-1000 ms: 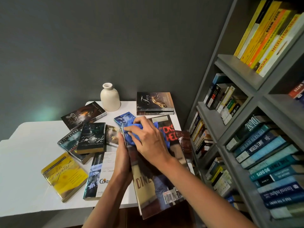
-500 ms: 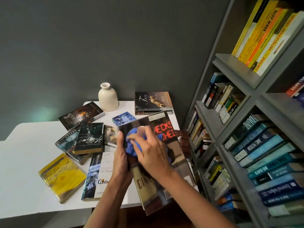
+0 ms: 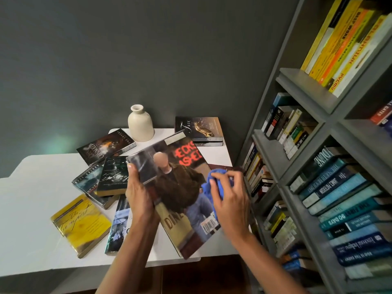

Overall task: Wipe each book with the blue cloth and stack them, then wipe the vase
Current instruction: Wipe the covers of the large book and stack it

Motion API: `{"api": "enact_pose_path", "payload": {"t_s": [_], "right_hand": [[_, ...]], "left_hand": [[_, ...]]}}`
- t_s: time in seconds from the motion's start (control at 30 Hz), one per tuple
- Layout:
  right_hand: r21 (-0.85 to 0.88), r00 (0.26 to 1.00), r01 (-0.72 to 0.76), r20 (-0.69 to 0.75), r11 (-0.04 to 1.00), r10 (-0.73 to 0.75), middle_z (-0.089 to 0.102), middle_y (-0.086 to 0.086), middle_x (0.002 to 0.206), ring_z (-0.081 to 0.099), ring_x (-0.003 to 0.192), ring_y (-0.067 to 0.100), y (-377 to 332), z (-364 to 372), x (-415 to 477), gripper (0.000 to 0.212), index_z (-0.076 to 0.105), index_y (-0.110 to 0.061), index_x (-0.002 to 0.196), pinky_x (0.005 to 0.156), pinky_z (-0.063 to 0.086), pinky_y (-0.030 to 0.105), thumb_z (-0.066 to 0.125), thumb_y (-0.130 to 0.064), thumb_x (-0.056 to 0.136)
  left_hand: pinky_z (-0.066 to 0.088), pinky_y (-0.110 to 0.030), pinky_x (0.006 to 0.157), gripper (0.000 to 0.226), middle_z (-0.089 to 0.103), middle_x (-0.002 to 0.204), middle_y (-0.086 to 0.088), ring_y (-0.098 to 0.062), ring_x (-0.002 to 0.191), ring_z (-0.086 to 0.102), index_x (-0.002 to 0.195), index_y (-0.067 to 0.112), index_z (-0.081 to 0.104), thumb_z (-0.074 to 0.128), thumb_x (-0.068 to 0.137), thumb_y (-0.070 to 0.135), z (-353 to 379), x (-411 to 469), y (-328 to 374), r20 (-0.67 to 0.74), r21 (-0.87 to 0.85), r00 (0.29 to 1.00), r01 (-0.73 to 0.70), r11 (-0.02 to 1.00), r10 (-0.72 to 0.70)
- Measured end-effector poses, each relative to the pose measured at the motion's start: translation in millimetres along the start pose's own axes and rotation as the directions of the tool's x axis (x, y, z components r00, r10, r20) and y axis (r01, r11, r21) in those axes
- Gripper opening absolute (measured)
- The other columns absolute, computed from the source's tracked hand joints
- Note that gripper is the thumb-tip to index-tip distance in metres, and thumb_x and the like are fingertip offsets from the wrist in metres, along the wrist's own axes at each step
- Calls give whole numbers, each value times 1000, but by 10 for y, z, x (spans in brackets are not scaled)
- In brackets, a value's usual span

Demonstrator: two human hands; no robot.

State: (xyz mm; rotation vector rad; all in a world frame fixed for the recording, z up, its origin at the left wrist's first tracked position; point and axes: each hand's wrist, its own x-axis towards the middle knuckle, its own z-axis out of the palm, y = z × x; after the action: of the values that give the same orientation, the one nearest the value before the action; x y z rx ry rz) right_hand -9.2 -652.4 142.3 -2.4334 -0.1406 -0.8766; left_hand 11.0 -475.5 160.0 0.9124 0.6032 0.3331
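Fingers (image 3: 133, 172) of the left hand (image 3: 140, 198) curl round the big book (image 3: 180, 187), holding its left edge so it tilts over the white table (image 3: 31, 219). The right hand (image 3: 231, 200) pinches the bunched blue cloth (image 3: 214, 181) against the cover's right side. The vase (image 3: 141, 124) sits at the back beside a small stack (image 3: 199, 132), maybe two books. The bookshelf (image 3: 307, 88) cubbies are packed with books. The left arm hides part of one loose book (image 3: 118, 225).
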Motion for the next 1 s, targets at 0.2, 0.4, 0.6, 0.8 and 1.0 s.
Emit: {"api": "enact_pose_path", "payload": {"t_s": [0.2,0.4,0.6,0.8,1.0], "right_hand": [[68,999,31,36,997,-33,53,2,101,59,78,12,-427,229,21,9,66,-20,96,59,52,23,65,-25,89],[118,952,268,119,956,-281,48,-3,101,58,82,12,-395,125,-472,14,60,-30,102,61,51,23,60,-31,88],[-26,998,-61,4,998,61,50,0,101,60,74,20,158,70,-89,8,59,-23,95,52,53,38,55,-28,90],[17,983,174,60,985,-175,51,0,100,58,78,13,-436,162,-187,11,62,-23,99,59,48,20,57,-28,90],[-24,1000,-8,21,1000,8,48,-2,103,59,74,15,193,62,-181,13,58,-27,102,53,55,31,52,-34,93]], "left_hand": [[44,-53,105,76,70,117,-5,-27,115,63,113,20,69,58,70,81,38,-89,-271,41,72,998,-60,996,57],[44,-54,105,62,70,110,0,-22,106,64,98,21,71,60,70,75,22,-108,-207,-31,51,998,-61,997,62],[57,-37,83,42,72,111,-4,-21,100,69,112,19,69,47,98,52,26,-111,-97,-20,12,1000,-7,1000,8],[49,-43,102,61,68,122,-4,-19,114,64,127,13,63,53,90,60,150,-117,-99,-39,26,998,-41,999,42],[56,-38,89,43,74,105,-1,-18,96,70,103,17,70,51,94,55,33,-8,-45,-23,-14,999,-37,999,37]]}}
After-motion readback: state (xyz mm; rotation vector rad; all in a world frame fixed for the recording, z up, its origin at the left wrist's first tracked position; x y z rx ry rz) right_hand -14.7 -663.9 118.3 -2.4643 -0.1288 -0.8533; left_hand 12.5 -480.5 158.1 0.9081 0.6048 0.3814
